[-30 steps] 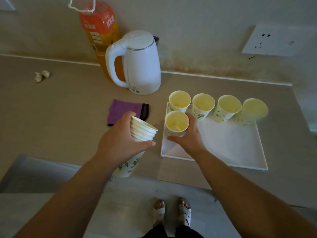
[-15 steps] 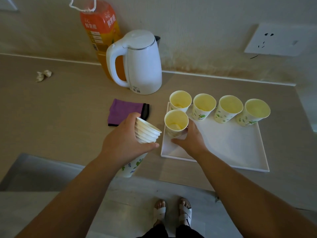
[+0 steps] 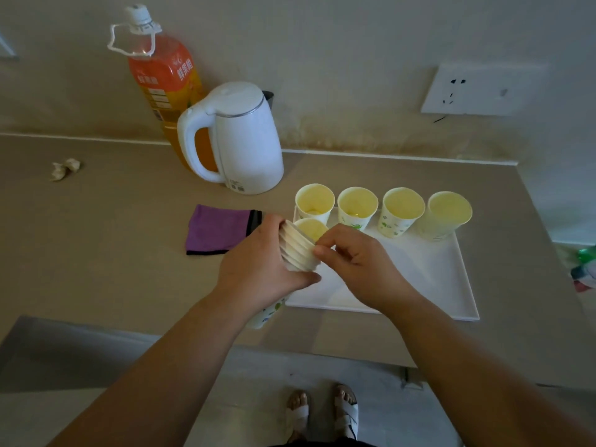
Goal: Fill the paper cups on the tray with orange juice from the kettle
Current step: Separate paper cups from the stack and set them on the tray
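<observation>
My left hand (image 3: 258,269) grips a tilted stack of nested paper cups (image 3: 295,248) above the tray's left edge. My right hand (image 3: 354,266) pinches the rim of the stack's top cup. On the white tray (image 3: 429,285) stands a back row of paper cups (image 3: 401,211), and a fifth cup (image 3: 311,228) in front peeks out behind the stack. A little yellow liquid shows in the two left cups. The white kettle (image 3: 245,140) stands behind the tray to the left, lid closed, handle facing left.
An orange juice bottle (image 3: 163,82) stands behind the kettle against the wall. A purple cloth (image 3: 216,229) lies left of the tray. Crumpled paper (image 3: 66,167) sits far left. A wall socket (image 3: 467,90) is at the right. The counter edge runs near my feet.
My right hand let go of the front cup on the tray and moved left to pinch the top of the stack. My left hand lifted and tilted the stack toward the tray.
</observation>
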